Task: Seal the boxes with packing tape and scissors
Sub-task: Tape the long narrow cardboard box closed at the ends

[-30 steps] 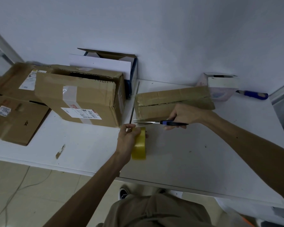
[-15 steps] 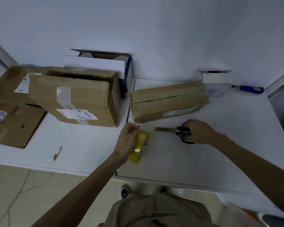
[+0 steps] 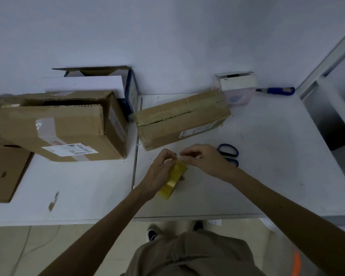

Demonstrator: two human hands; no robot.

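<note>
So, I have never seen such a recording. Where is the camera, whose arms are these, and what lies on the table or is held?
There is no machine here. The camera sits on a person's head and looks down, so both arms are that person's own. The left hand grips a yellow tape roll. The right hand pinches at the roll's top, probably to find the tape's end. The scissors lie on the white table just behind that hand; nobody holds them. Further back lies a taped box, with a larger box, not fully closed, on its left. By the wall are a small white box and a blue-handled tool.
</note>
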